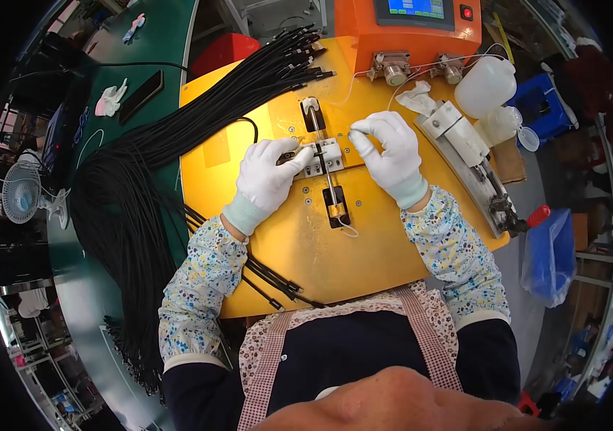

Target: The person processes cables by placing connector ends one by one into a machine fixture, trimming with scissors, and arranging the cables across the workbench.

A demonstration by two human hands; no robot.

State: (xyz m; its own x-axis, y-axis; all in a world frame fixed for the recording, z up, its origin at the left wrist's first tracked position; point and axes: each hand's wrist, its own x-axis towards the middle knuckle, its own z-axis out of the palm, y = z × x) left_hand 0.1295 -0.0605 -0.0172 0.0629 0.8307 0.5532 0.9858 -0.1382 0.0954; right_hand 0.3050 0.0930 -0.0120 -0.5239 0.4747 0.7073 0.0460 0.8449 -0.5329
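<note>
My left hand, in a white glove, is closed around a black cable at the left side of a small metal fixture. The cable's end lies at the fixture, partly hidden by my fingers. Through the fixture runs a metal rod assembly, mounted on a yellow plate. My right hand, also gloved, hovers to the right of the fixture, thumb and forefinger pinched together. Whatever lies between those fingertips is too small to make out.
A thick bundle of black cables drapes across the plate and green table. Behind stands an orange machine with a screen. To the right are a clamp-like tool, a white plastic bottle and a blue bag.
</note>
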